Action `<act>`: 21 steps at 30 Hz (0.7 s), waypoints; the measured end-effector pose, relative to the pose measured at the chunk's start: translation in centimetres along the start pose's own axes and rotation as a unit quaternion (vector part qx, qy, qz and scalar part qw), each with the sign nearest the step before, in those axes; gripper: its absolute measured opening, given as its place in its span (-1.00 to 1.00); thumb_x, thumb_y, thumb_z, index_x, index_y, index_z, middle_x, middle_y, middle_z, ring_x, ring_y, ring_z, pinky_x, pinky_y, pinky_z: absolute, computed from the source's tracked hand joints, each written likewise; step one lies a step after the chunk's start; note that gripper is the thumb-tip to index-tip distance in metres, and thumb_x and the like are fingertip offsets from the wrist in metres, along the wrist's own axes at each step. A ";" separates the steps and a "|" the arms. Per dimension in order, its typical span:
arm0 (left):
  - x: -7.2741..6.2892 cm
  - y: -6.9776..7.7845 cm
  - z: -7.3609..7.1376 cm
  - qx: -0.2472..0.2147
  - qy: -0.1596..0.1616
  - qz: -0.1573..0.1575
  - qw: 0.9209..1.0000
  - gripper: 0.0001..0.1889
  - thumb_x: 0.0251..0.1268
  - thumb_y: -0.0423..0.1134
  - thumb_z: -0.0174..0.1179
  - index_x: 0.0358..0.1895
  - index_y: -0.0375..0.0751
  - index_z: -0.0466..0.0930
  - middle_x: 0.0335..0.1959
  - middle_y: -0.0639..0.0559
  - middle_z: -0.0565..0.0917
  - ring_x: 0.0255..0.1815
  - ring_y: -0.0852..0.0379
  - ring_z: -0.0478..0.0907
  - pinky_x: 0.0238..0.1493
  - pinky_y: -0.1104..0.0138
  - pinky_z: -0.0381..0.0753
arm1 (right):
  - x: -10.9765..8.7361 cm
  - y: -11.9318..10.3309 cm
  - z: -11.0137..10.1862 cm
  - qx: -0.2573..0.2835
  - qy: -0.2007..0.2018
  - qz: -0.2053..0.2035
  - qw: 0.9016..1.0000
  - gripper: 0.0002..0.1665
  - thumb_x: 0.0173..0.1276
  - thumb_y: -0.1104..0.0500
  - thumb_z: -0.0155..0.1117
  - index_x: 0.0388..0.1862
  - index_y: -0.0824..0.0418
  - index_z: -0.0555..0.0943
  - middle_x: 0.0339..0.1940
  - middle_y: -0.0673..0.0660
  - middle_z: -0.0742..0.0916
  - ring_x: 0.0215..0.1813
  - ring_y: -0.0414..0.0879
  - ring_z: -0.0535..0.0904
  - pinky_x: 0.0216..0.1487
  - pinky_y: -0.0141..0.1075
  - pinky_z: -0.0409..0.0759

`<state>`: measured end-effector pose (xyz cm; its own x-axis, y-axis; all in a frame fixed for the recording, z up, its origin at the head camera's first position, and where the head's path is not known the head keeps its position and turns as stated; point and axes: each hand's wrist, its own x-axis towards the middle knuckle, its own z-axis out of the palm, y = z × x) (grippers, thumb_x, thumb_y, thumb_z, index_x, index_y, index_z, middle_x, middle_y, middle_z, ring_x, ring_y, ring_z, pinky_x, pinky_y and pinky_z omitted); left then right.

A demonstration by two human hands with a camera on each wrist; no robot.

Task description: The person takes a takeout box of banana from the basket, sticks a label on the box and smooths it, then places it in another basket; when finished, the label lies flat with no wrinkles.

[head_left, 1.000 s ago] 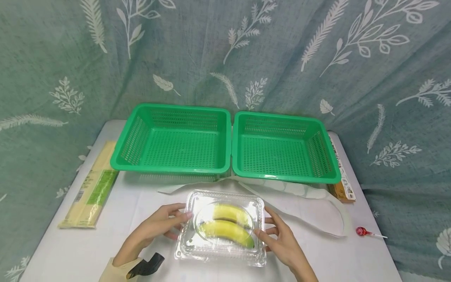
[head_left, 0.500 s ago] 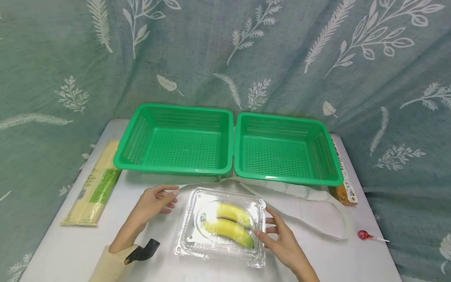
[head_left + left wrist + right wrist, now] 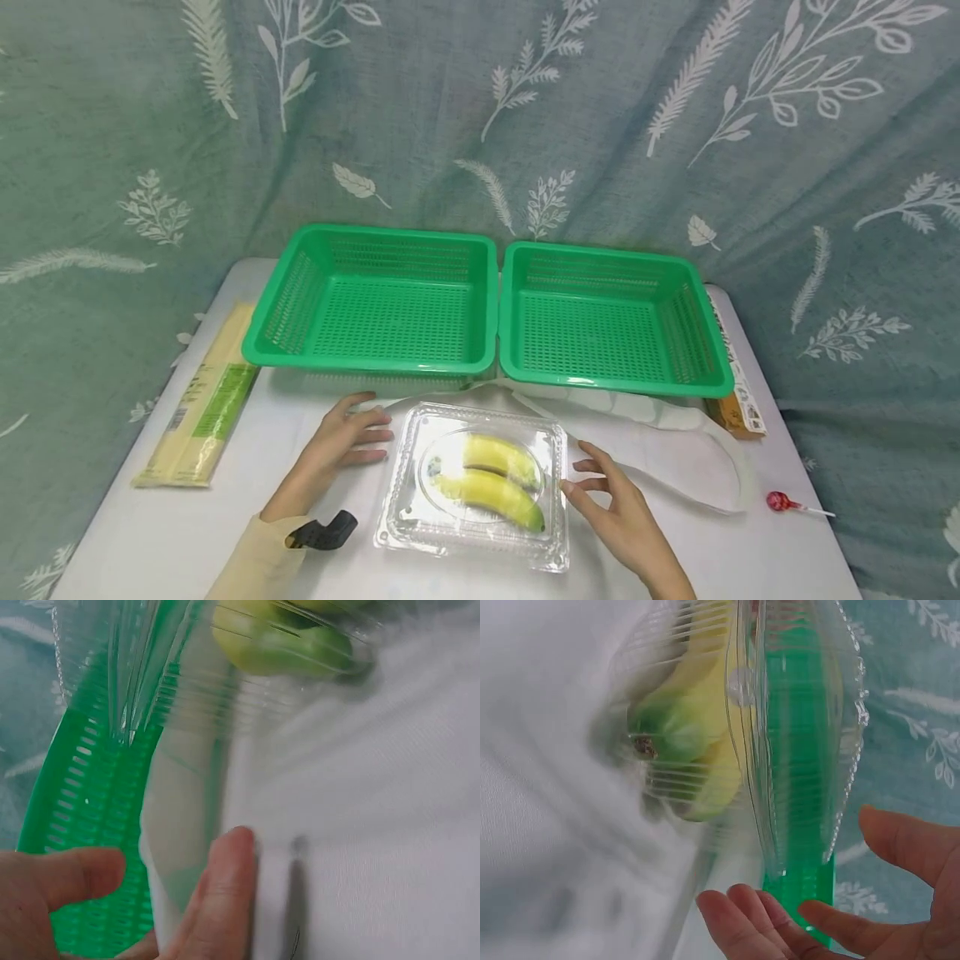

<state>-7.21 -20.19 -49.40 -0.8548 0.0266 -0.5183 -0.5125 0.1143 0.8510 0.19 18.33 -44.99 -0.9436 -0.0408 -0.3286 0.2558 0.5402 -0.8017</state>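
Observation:
A clear plastic clamshell box (image 3: pixel 401 500) with two bananas (image 3: pixel 495 492) inside sits closed on the table. My left hand (image 3: pixel 341 446) is off its left side, fingers spread and holding nothing. In the left wrist view, thumb and fingertips (image 3: pixel 232 862) stand apart from the box. Beside the right edge is my right hand (image 3: pixel 618 517), its fingers loosely bent. From the right wrist view, the thumb (image 3: pixel 900 836) and fingers show a gap to the box rim, with nothing between them.
Two green plastic baskets (image 3: pixel 371 367) stand side by side at the back. A yellow packet with a green label (image 3: pixel 217 400) lies left. On the right are a small carton (image 3: pixel 738 400) and a red lollipop (image 3: pixel 780 501). A pale strip (image 3: pixel 637 408) curls behind the box.
My left hand has let go of the box's left side and moved away leftward. My right hand has come off the right edge and shifted slightly right. The box stays about where it was.

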 end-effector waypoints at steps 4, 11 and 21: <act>0.5 -0.1 0.0 -0.017 0.008 0.004 1.000 -0.35 0.59 -0.09 -0.02 0.57 -0.27 0.01 0.41 -0.38 0.37 0.25 -0.08 0.60 0.09 0.19 0.75 | -0.1 -0.1 -0.4 -0.004 0.006 -0.008 1.000 -0.18 0.36 -0.20 0.34 0.50 0.03 0.34 0.26 0.14 0.64 0.21 0.03 0.63 -0.02 -0.09 0.70; 1.1 -0.3 0.2 -0.016 0.042 0.015 0.999 -0.47 0.61 -0.12 -0.05 0.43 -0.40 0.22 0.23 -0.32 0.53 0.05 0.09 0.66 0.05 0.26 0.76 | 0.0 -0.6 -0.5 -0.006 0.027 -0.041 0.999 -0.26 0.37 -0.15 0.35 0.46 0.00 0.39 0.26 0.12 0.64 0.19 0.02 0.64 -0.02 -0.10 0.70; 1.3 -0.4 0.2 -0.071 0.078 0.020 0.994 -0.51 0.53 -0.27 0.07 0.39 -0.42 0.26 -0.14 0.05 0.64 -0.18 0.32 0.70 0.00 0.39 0.75 | 0.5 -2.3 -0.4 -0.058 0.046 -0.141 0.987 -0.38 0.42 -0.08 0.32 0.40 0.02 0.46 0.28 0.05 0.64 0.20 0.01 0.61 0.20 0.13 0.64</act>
<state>-8.09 -20.04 -50.40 -0.8709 -0.1274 -0.4746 -0.4756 -0.0245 0.8793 -0.92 17.35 -43.08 -0.9902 -0.1303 -0.0494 -0.0410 0.6112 -0.7904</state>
